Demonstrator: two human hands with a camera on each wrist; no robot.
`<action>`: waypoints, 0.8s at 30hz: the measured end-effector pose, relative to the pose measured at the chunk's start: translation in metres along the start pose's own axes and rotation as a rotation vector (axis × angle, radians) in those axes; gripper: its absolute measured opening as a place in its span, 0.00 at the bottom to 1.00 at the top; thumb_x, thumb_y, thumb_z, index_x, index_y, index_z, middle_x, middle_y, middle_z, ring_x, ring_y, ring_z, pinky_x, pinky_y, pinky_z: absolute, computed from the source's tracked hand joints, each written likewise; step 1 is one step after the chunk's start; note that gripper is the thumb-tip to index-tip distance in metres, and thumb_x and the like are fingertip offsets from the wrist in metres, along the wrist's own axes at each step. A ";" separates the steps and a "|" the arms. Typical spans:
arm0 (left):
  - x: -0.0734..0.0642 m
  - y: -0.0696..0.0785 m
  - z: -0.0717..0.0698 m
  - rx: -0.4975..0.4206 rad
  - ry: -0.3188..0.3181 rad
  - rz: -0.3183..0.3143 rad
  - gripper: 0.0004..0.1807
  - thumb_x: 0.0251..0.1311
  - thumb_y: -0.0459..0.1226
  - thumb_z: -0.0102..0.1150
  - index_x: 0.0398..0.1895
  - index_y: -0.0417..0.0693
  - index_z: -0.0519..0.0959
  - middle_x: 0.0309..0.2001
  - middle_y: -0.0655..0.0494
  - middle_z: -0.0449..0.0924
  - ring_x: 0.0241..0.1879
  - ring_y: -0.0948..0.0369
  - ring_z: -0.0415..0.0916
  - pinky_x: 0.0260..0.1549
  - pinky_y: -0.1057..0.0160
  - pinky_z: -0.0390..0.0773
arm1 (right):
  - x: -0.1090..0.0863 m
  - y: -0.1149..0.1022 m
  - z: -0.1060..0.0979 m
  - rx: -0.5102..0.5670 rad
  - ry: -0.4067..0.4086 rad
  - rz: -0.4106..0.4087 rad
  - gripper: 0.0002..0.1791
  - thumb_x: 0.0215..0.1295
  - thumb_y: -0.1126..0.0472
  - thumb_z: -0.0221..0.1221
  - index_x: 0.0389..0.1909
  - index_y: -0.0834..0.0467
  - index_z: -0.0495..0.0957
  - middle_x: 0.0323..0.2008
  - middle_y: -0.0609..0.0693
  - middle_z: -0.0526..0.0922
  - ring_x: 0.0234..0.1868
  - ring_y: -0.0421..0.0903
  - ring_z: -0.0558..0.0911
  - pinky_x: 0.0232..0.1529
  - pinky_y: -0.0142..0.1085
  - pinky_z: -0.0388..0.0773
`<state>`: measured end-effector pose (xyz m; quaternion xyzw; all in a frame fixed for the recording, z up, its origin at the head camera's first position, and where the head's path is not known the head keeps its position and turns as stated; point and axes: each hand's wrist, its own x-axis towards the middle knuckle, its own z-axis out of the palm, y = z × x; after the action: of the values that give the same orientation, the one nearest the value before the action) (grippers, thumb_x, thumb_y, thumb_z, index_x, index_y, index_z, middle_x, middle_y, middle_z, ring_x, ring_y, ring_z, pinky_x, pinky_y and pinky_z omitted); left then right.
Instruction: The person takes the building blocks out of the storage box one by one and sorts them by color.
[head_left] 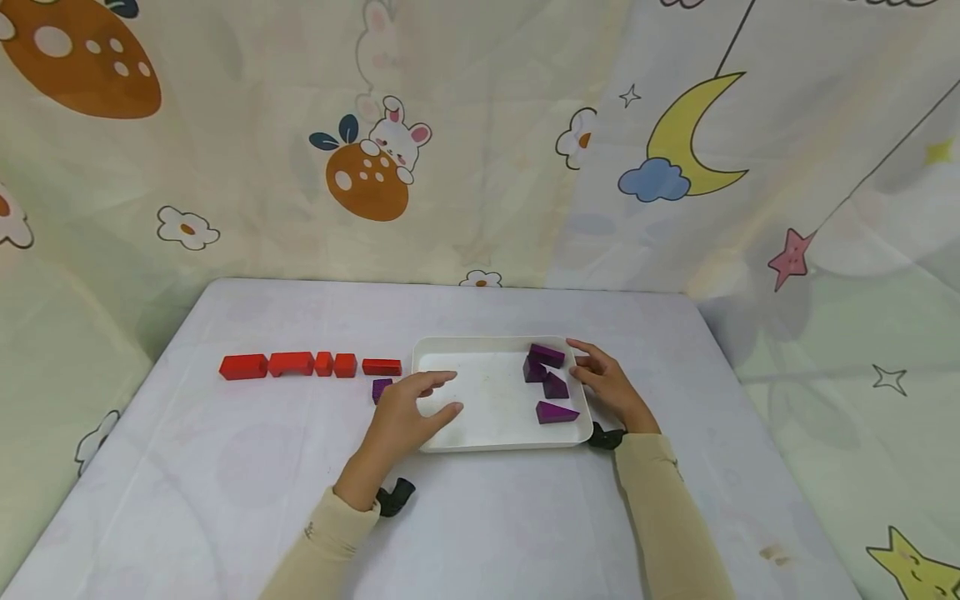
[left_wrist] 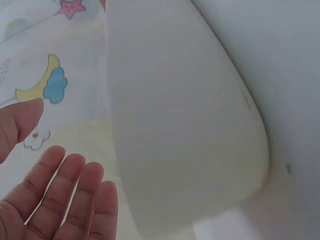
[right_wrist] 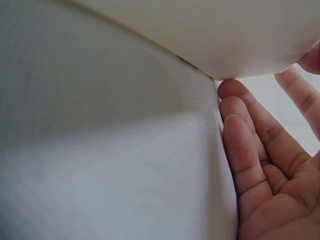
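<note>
White tray: the white tray (head_left: 480, 417) lies flat on the tabletop (head_left: 225, 467) between your two hands, its left edge under your left fingers and its right edge against your right fingers.
Left hand: your left hand (head_left: 408, 412) hovers over the tray's left rim, fingers spread and relaxed, thumb reaching in over the tray floor; it grips nothing. In the left wrist view the fingers (left_wrist: 65, 200) are straight and apart, beside the tray's rounded corner (left_wrist: 210, 190).
Right hand: your right hand (head_left: 611, 383) rests at the tray's right rim, fingers extended along the edge. In the right wrist view the fingertips (right_wrist: 235, 100) touch the underside of the tray's corner (right_wrist: 235, 45) where it meets the tabletop, palm open, nothing pinched.
Purple blocks in tray: four purple blocks sit in the tray's half nearest your right hand: a purple bar (head_left: 547, 355) at the far side, a purple block (head_left: 534, 370) just beside it, a purple wedge (head_left: 556, 386) next to your right fingers, and a purple triangle (head_left: 556, 412) nearest you.
Loose purple block: one small purple block (head_left: 382, 389) lies on the tabletop just outside the tray, close beside your left fingers.
Red blocks: a row of red blocks (head_left: 309, 365) runs in a line beyond and to the left of your left hand, well apart from the tray.
Backdrop: a cartoon-print curtain (head_left: 480, 142) hangs behind the tabletop.
</note>
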<state>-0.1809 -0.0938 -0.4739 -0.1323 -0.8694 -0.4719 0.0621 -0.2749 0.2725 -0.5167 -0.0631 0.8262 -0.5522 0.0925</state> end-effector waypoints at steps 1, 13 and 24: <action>0.001 0.001 0.004 -0.012 -0.006 0.009 0.25 0.62 0.36 0.79 0.63 0.44 0.87 0.58 0.44 0.88 0.56 0.40 0.86 0.58 0.40 0.85 | 0.000 0.000 0.000 -0.001 -0.001 -0.001 0.33 0.81 0.65 0.58 0.82 0.59 0.64 0.66 0.73 0.78 0.54 0.51 0.80 0.52 0.35 0.75; 0.016 0.019 0.047 -0.112 -0.120 0.059 0.24 0.65 0.36 0.77 0.63 0.41 0.86 0.58 0.44 0.88 0.56 0.41 0.87 0.58 0.43 0.85 | 0.000 -0.002 0.000 0.006 -0.003 -0.001 0.32 0.80 0.65 0.59 0.82 0.59 0.65 0.67 0.73 0.78 0.58 0.53 0.81 0.55 0.35 0.75; 0.029 0.026 0.084 -0.144 -0.203 0.047 0.24 0.65 0.36 0.76 0.63 0.40 0.85 0.59 0.46 0.88 0.57 0.44 0.86 0.59 0.50 0.86 | 0.000 -0.001 0.000 0.012 -0.006 -0.005 0.33 0.80 0.65 0.59 0.82 0.60 0.65 0.67 0.73 0.78 0.60 0.56 0.81 0.56 0.36 0.76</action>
<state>-0.1999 -0.0052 -0.4921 -0.2036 -0.8319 -0.5156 -0.0247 -0.2754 0.2723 -0.5159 -0.0662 0.8225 -0.5570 0.0943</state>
